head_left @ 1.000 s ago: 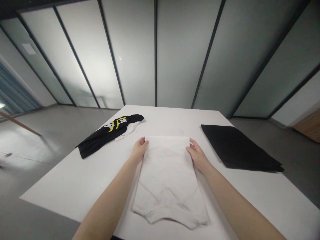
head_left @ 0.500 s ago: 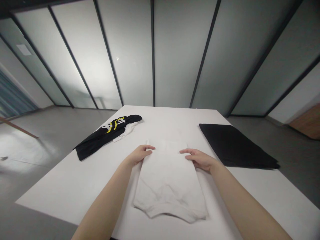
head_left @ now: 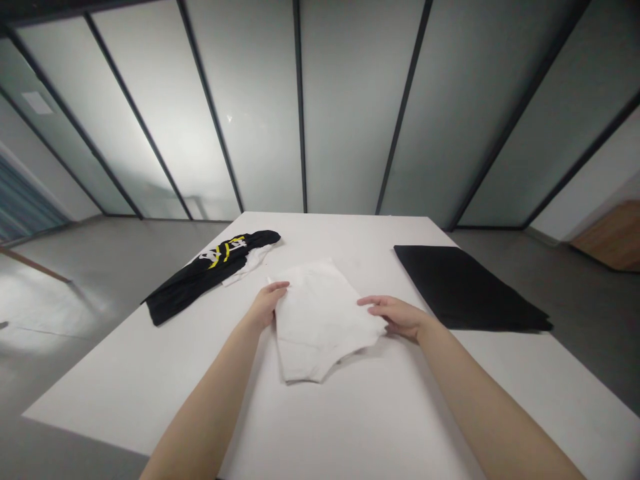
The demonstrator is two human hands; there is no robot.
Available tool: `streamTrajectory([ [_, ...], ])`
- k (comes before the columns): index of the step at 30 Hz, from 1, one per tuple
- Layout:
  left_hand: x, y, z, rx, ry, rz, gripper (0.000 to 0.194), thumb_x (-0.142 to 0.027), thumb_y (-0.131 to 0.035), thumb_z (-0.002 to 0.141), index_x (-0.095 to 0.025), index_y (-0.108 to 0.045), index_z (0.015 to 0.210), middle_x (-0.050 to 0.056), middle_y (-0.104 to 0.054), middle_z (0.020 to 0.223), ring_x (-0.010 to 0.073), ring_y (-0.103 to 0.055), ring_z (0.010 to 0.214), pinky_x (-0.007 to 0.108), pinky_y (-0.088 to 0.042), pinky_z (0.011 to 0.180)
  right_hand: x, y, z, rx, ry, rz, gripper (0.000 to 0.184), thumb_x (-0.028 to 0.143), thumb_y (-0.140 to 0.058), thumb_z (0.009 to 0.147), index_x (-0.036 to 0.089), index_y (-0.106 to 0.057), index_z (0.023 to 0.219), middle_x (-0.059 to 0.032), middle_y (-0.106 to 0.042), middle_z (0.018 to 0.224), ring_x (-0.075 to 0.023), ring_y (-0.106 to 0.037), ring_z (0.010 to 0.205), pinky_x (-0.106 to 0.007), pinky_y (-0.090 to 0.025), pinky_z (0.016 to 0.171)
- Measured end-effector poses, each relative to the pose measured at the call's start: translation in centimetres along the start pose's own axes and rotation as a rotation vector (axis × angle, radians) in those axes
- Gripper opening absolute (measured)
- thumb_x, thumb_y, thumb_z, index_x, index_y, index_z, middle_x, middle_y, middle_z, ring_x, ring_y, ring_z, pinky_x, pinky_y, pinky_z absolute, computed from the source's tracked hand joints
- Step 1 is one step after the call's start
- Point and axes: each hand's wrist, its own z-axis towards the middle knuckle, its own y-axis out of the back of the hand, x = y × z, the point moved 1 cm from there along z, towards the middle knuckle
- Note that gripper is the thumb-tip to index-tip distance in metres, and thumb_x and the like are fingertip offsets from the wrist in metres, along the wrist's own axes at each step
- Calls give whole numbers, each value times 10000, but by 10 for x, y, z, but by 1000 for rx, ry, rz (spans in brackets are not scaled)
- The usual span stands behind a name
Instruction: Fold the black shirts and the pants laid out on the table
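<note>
A folded white shirt (head_left: pixel 320 320) lies at a slant on the table in front of me, its curved neckline-like edge turned toward the lower right. My left hand (head_left: pixel 267 305) is closed on its left edge, thumb and fingers pinching the cloth. At the opposite side my right hand (head_left: pixel 395 315) grips the right edge, with the index finger stretched over the top of the fabric. The fingers beneath the cloth are hidden on both hands.
The white table (head_left: pixel 320 440) reaches away toward frosted glass panels (head_left: pixel 345 107) with dark frames. To the left lies a crumpled black garment (head_left: pixel 200 280) with yellow and white print, with white cloth (head_left: pixel 250 265) beside it. A flat black folded cloth (head_left: pixel 465 287) is on the right.
The white shirt has turned, its neckline edge swinging from the near side toward the right, and its near end now lies farther from me. Both hands stay at its sides.
</note>
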Motion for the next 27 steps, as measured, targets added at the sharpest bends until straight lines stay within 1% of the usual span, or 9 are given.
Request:
streamTrajectory([
  [3,3,-6,-1,-46,-60,10,463,-225,-836,750,-153,-748,1199,81,-777,879,193,-740,745,288,-575,697,9,-3,11,-139,54,232,205,162,-694,920,236,-706,1110,-36,-798,939,-184,-758,820,-290,-645,761],
  [5,4,-10,0,-79,-97,17,531,-212,-820,767,-168,-718,1286,46,-744,831,175,-723,718,271,-558,674,16,-5,12,-182,61,362,106,240,-575,1029,225,-679,1032,-44,-788,891,-194,-760,822,-329,-654,812],
  [9,7,-11,5,-99,-125,39,591,-210,-837,747,-154,-704,1320,16,-698,783,149,-694,684,245,-527,663,20,-4,1,-4,-77,351,329,401,-443,1118,172,-675,1074,-108,-796,946,-207,-783,843,-378,-651,895],
  [11,9,-9,7,-76,-123,70,615,-219,-859,714,-128,-708,1303,19,-699,769,149,-682,667,244,-517,657,16,-6,-5,112,-174,253,305,411,-538,1089,142,-679,1118,-138,-799,976,-216,-792,826,-376,-656,876],
  [13,9,-8,7,-43,-119,99,655,-217,-867,679,-118,-700,1305,15,-697,745,151,-670,641,246,-506,642,11,-11,-6,161,-203,178,240,355,-654,1036,130,-683,1116,-152,-802,985,-218,-793,814,-360,-661,852],
  [16,10,-9,5,-45,-136,98,715,-199,-841,642,-145,-669,1334,-8,-680,716,149,-649,597,238,-478,595,3,-22,1,74,-86,187,195,226,-742,964,147,-684,1132,-143,-808,1000,-212,-780,814,-351,-671,805],
  [20,7,-10,2,-167,-221,15,703,-188,-797,639,-198,-638,1324,-42,-627,718,138,-621,578,225,-447,564,-4,-33,17,-129,14,324,177,117,-640,970,177,-673,1133,-99,-806,938,-209,-763,772,-346,-667,723],
  [23,4,-8,4,-208,-201,-108,649,-163,-792,655,-189,-607,1277,-25,-610,783,139,-637,623,244,-485,608,-5,-35,25,-177,-25,426,150,167,-535,1022,196,-660,1099,-71,-795,866,-200,-753,723,-353,-663,712],
  [27,-2,-3,5,-183,-115,-139,627,-116,-781,646,-213,-536,1214,-23,-599,825,124,-617,618,250,-501,620,-4,-34,25,-139,-48,433,171,288,-518,1065,203,-662,1103,-87,-816,944,-218,-779,800,-382,-663,780],
])
